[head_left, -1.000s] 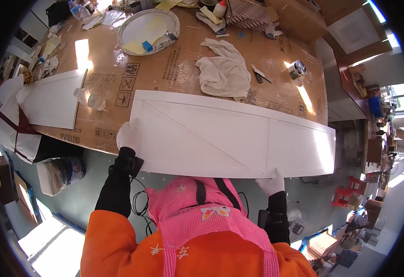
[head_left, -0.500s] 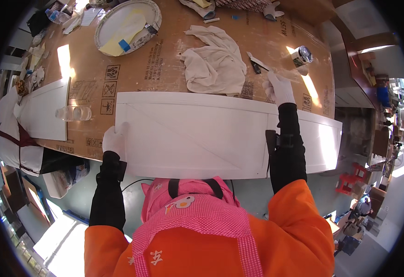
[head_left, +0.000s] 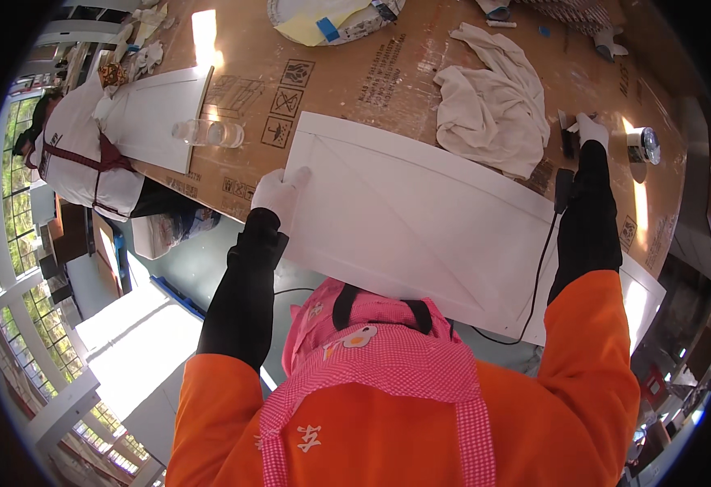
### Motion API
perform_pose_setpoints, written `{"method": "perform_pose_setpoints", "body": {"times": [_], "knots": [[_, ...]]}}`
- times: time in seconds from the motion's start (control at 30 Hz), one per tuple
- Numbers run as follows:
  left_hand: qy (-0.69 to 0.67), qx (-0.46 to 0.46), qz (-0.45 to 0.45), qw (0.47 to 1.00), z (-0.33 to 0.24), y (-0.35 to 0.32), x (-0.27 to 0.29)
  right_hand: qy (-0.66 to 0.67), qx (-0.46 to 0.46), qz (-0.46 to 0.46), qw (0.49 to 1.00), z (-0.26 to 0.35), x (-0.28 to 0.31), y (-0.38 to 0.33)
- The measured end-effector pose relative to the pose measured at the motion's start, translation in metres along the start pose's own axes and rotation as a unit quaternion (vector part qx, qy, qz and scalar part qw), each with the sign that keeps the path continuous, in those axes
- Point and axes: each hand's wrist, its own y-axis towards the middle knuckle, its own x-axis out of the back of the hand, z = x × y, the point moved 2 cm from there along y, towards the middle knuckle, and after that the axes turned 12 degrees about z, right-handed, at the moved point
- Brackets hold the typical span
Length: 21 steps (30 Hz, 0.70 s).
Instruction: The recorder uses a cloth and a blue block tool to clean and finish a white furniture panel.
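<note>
A long white panel (head_left: 404,219) with a faint diagonal line lies across the near edge of the cardboard-covered table (head_left: 355,93), overhanging toward me. My left hand (head_left: 276,193), in a white glove, grips its left end, thumb on top. Beyond the far right edge of the panel, my gloved right hand (head_left: 592,130) closes at a thin, light-bladed scraper, which the fingers mostly hide. A small black tool (head_left: 567,144) lies just left of those fingers. A black device with a cable (head_left: 563,191) sits by my right forearm.
A crumpled pale cloth (head_left: 493,101) lies behind the panel, with a can (head_left: 644,146) right of my right hand. Clear cups (head_left: 209,132) and another white panel (head_left: 159,114) are on the left, beside another person (head_left: 91,154). At the back is a round lid (head_left: 335,20).
The view has turned left, so the table's things sit farther right. My right hand has moved forward to the scraper. My left hand stays on the panel's left end.
</note>
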Motion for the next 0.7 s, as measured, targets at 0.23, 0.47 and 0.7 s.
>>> {"method": "perform_pose_setpoints", "body": {"times": [0.23, 0.47, 0.7], "knots": [[0.238, -0.012, -0.043, 0.970, 0.026, -0.006, 0.054, 0.563, 0.123, 0.143, 0.805, 0.023, -0.028, -0.190], [0.558, -0.080, 0.070, 0.823, -0.034, 0.014, 0.040, 0.513, 0.069, 0.217, 0.828, -0.006, -0.046, -0.387], [0.426, -0.274, -0.232, 0.831, -0.001, 0.080, 0.010, 0.316, -0.011, 0.107, 0.943, 0.003, -0.112, -0.433]]}}
